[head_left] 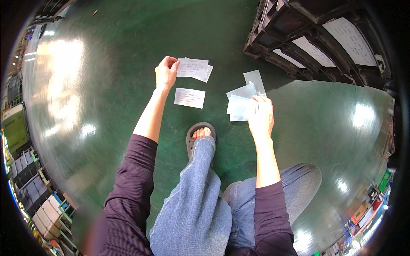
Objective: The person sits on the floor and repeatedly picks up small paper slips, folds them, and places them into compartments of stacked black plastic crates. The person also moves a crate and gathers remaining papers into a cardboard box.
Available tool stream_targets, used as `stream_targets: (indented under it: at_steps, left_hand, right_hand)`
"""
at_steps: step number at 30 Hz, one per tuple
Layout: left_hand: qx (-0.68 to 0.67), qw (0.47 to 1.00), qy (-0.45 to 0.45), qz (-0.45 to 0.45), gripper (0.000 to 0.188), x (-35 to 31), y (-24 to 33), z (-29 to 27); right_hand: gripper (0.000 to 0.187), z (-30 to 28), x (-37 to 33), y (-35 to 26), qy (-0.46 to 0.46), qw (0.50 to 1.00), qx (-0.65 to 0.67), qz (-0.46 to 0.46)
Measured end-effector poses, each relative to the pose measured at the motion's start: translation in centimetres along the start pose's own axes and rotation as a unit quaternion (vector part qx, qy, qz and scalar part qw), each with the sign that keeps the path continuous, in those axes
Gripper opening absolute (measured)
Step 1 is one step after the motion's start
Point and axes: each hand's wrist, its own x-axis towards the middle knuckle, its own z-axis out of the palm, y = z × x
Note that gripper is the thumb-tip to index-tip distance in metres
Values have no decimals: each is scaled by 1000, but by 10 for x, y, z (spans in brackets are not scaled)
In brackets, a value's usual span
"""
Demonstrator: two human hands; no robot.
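Note:
My left hand (165, 73) is closed, with its fingers and thumb at the left edge of a white printed paper slip (193, 68). A second white slip (208, 74) sticks out from under it on the right. Just below, another printed slip (189, 98) lies flat on the green floor, apart from both hands. My right hand (262, 117) pinches several pale bluish, thin sheets (240, 107), fanned out to the left. Another pale sheet (254, 81) juts out above them; whether it is held or lies on the floor I cannot tell.
Dark stacked crates (299, 38) with white paper labels stand at the upper right. My foot in a grey clog (190, 143) is between my arms, my other knee bent at the right. Racks and bins (30, 183) line the left rim, more goods (363, 213) the lower right.

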Motion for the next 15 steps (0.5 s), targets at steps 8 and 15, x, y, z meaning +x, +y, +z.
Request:
stream_targets:
  at_steps: [8,15]
  left_hand:
    - [-255,938,-214,-95,10,-14,-5,7]
    - [-126,981,-116,-91,25,-21,7,4]
  right_hand:
    - [31,53,29,-31,-132,939,296,115]
    - [26,108,70,-47,-180,890,372,191]
